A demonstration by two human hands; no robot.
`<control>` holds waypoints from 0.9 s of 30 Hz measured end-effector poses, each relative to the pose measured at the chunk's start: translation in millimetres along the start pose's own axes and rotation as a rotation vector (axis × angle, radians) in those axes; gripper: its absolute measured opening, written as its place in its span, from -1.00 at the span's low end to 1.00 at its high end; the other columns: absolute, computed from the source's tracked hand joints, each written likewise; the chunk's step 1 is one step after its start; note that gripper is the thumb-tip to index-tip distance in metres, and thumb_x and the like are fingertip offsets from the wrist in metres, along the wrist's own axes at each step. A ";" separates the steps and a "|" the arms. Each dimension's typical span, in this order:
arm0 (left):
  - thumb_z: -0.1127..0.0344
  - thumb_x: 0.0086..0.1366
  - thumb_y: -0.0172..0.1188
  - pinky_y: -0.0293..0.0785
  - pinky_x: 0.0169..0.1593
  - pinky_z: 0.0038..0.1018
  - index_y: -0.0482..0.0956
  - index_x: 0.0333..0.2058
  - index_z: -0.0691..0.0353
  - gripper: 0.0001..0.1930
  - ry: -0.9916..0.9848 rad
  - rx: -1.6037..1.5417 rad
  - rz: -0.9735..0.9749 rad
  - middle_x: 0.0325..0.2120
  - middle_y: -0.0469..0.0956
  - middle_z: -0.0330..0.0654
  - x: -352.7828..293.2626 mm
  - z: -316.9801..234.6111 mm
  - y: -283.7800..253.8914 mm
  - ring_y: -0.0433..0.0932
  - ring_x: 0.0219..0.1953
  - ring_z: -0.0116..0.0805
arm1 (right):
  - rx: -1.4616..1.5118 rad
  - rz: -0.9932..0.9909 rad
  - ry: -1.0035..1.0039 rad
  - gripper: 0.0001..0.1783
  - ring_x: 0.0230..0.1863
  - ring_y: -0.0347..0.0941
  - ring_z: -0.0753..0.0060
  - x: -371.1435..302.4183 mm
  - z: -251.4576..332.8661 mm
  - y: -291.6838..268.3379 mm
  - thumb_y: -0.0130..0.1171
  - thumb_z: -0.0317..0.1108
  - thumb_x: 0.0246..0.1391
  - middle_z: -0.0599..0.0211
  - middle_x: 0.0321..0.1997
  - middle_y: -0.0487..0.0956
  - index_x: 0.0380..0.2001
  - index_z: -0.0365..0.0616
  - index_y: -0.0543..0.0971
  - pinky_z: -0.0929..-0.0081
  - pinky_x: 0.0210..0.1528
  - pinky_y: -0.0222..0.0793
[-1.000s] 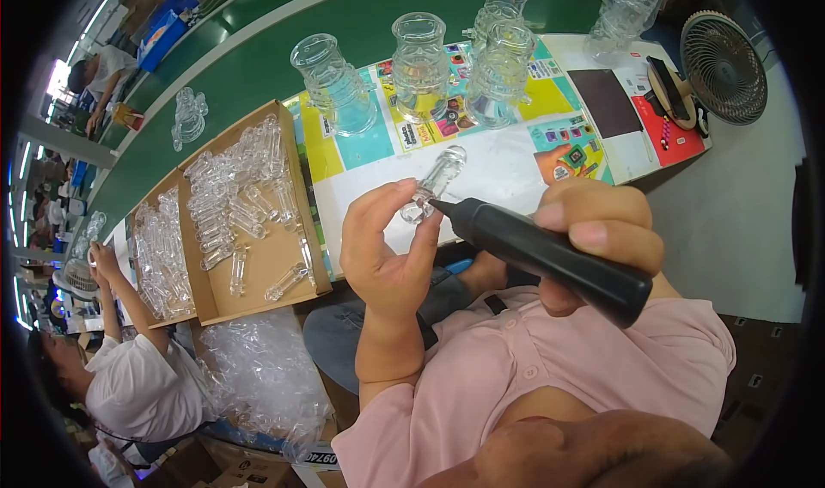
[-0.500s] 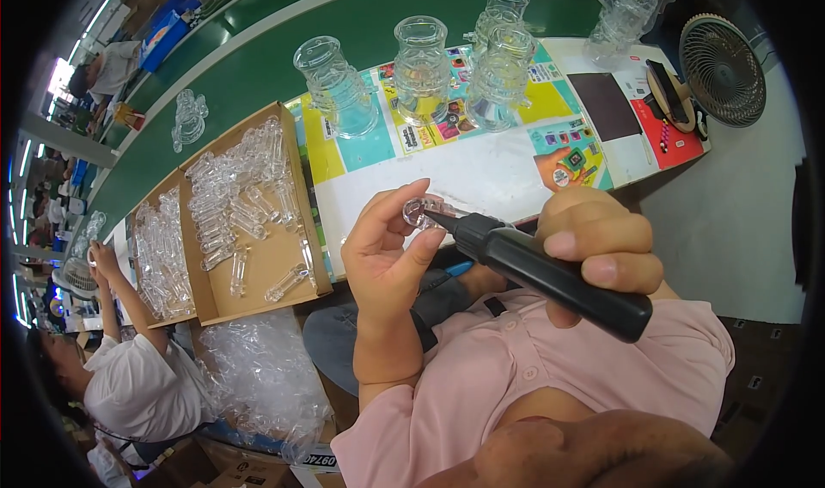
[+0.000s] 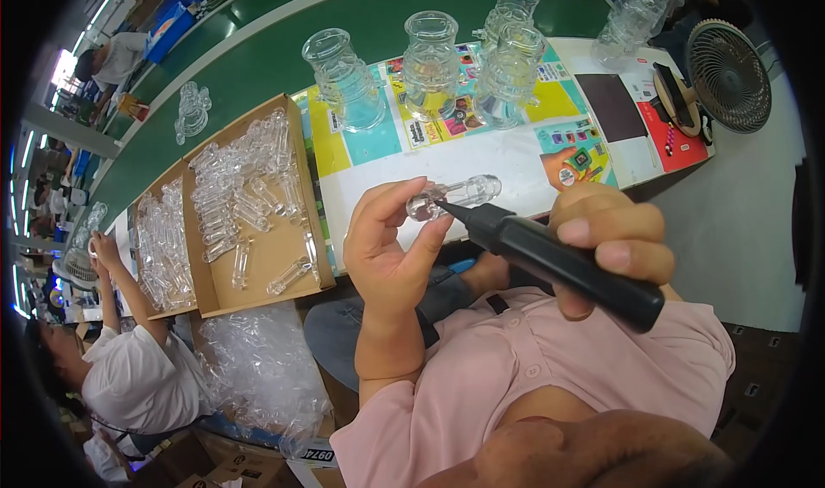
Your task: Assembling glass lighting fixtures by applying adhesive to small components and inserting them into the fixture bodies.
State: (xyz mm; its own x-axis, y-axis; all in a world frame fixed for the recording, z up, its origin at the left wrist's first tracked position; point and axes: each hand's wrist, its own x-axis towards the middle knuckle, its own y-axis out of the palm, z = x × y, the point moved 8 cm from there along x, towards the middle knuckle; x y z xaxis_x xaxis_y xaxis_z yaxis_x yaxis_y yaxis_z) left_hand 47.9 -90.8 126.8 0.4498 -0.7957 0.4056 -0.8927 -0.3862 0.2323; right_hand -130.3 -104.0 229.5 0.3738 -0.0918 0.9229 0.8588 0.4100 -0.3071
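Left hand (image 3: 388,252) pinches a clear tubular piece (image 3: 475,190), long axis rightward; right hand (image 3: 620,237) grips a black nozzle bottle (image 3: 550,256), tip perhaps touching it.

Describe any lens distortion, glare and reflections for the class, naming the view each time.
In the head view, the green bench shows bowed edges and the corners fall black; the head view's upper left holds a washed-out bright patch; again in the head view, highlights break up the clear piece in the left hand, making fine details hard to tell.
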 end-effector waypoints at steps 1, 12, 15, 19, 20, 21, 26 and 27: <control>0.56 -0.06 0.27 0.34 -0.12 -0.56 0.44 -0.17 0.39 -0.60 0.052 0.046 0.032 -0.27 0.45 -0.13 -0.2 -3.3 1.0 0.46 -0.21 -0.38 | -0.028 -0.016 0.049 -0.49 -0.56 0.33 0.35 -1.6 -2.4 -1.4 0.18 -0.20 -0.03 0.09 -0.23 0.32 -0.10 -0.19 0.22 0.49 -0.59 0.28; 0.57 -0.08 0.26 0.33 -0.15 -0.52 0.49 -0.22 0.37 -0.64 0.279 0.477 0.012 -0.26 0.44 -0.15 -0.4 -23.9 8.5 0.43 -0.25 -0.42 | -0.047 -0.268 0.428 -0.51 -0.34 0.41 0.39 -9.2 -43.6 -26.0 0.15 -0.11 -0.06 0.15 -0.32 0.43 -0.17 -0.25 0.35 0.51 -0.31 0.37; 0.58 -0.12 0.26 0.42 -0.21 -0.47 0.47 -0.20 0.32 -0.59 0.346 0.551 0.024 -0.37 0.51 -0.08 3.3 -24.2 16.0 0.50 -0.32 -0.24 | 0.308 -0.617 0.723 -0.52 -0.37 0.41 0.39 -35.2 -80.9 -33.0 -0.01 -0.09 0.05 0.17 -0.22 0.36 -0.10 -0.25 0.30 0.50 -0.24 0.39; 0.55 -0.02 0.18 0.44 -0.23 -0.46 0.18 0.03 0.35 -0.41 0.065 0.381 -0.064 -0.32 0.48 0.01 15.3 24.7 -0.7 0.52 -0.34 -0.16 | 0.718 -1.018 0.887 -0.63 -0.25 0.44 0.40 -75.1 -115.0 -50.3 0.01 -0.21 0.09 0.20 -0.25 0.48 -0.15 -0.29 0.39 0.51 -0.20 0.38; 0.52 0.00 0.17 0.43 -0.20 -0.40 0.17 0.03 0.36 -0.42 -0.044 0.516 -0.005 -0.28 0.46 0.05 19.9 42.1 -0.6 0.51 -0.29 -0.11 | 0.830 -1.006 0.896 -0.64 -0.25 0.44 0.39 -78.6 -118.7 -50.1 0.00 -0.24 0.10 0.19 -0.23 0.48 -0.13 -0.31 0.38 0.54 -0.22 0.39; 0.50 0.02 0.16 0.42 -0.16 -0.34 0.17 0.03 0.38 -0.44 -0.154 0.648 0.057 -0.24 0.44 0.10 23.8 61.6 -1.8 0.49 -0.24 -0.06 | 0.860 -0.964 0.897 -0.64 -0.24 0.44 0.41 -83.3 -121.0 -52.8 0.00 -0.24 0.10 0.19 -0.23 0.48 -0.13 -0.30 0.38 0.56 -0.26 0.40; 0.41 0.04 0.18 0.31 -0.04 -0.21 0.18 0.03 0.39 -0.43 0.070 0.953 0.030 -0.11 0.35 0.17 27.8 99.5 -12.6 0.37 -0.09 0.06 | 0.749 -1.118 1.005 -0.65 -0.33 0.46 0.44 -102.6 -119.2 -49.4 -0.03 -0.21 0.12 0.23 -0.30 0.48 -0.15 -0.27 0.39 0.55 -0.49 0.42; 0.38 0.04 0.20 0.28 -0.01 -0.20 0.19 0.03 0.39 -0.42 0.176 1.009 0.012 -0.08 0.32 0.18 27.3 92.4 -10.4 0.34 -0.05 0.09 | 0.755 -1.117 1.009 -0.65 -0.33 0.46 0.44 -105.1 -120.5 -48.6 -0.03 -0.21 0.12 0.23 -0.30 0.48 -0.15 -0.27 0.39 0.55 -0.49 0.42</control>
State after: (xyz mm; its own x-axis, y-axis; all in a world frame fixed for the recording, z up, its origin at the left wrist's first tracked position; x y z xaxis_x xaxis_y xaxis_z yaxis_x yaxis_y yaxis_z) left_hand 66.8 -151.6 53.7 0.3655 -0.7537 0.5462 -0.4685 -0.6560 -0.5917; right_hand -169.1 -223.7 119.4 0.0562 -0.9984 -0.0026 0.6034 0.0319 0.7968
